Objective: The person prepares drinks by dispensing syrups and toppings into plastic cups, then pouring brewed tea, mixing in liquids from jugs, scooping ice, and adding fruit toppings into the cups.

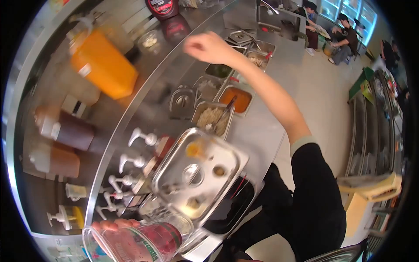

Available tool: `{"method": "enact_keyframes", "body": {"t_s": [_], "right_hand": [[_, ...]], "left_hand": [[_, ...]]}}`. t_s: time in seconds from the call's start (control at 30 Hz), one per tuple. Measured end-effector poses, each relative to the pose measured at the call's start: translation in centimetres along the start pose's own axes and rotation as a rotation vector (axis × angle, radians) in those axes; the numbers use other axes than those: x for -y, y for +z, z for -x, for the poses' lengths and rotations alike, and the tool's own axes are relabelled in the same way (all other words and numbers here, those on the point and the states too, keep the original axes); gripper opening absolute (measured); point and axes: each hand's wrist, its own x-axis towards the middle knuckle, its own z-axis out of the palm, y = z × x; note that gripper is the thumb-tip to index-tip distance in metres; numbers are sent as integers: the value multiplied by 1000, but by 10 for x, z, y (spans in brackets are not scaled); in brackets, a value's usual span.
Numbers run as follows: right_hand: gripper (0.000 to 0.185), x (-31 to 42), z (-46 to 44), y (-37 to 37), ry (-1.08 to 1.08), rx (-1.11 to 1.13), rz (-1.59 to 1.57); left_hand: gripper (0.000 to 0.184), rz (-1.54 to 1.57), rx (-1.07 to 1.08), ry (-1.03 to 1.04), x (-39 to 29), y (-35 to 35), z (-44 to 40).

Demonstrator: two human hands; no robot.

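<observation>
At the lower left, my left hand (pixel 114 224) is closed around a clear plastic cup (pixel 131 244) with pink and red contents and printed lettering. The cup is tilted sideways. My right arm reaches across the counter, and my right hand (pixel 203 47) is raised over the counter's upper part, its fingers curled together and slightly blurred. Whether they hold anything is hidden. Nearest to it are dark syrup bottles (pixel 176 27) and a small clear bowl (pixel 150 39) with pale pieces. A large steel lid (pixel 192 174) with food spots lies between my two hands.
Steel food pans, one with orange sauce (pixel 238 99), line the counter (pixel 257 135). Pump dispensers (pixel 133 162) stand left of the lid. A shelf holds an orange jug (pixel 104 63) and brown jugs (pixel 65 131). Several people (pixel 345 39) are in the background, upper right.
</observation>
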Motion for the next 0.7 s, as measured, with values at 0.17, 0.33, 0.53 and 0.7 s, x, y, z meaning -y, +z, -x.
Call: {"method": "enact_keyframes", "body": {"t_s": [0.17, 0.33, 0.53, 0.7], "right_hand": [[24, -270, 134, 60, 662, 478, 408], [21, -346, 195, 126, 738, 737, 310], [17, -363, 179, 90, 255, 828, 245], [14, -382, 196, 38, 195, 288, -65]], "left_hand": [[94, 131, -181, 29, 118, 103, -35], [95, 238, -543, 52, 154, 195, -63], [100, 132, -650, 8, 168, 232, -46], [106, 167, -631, 9, 237, 257, -49]]}}
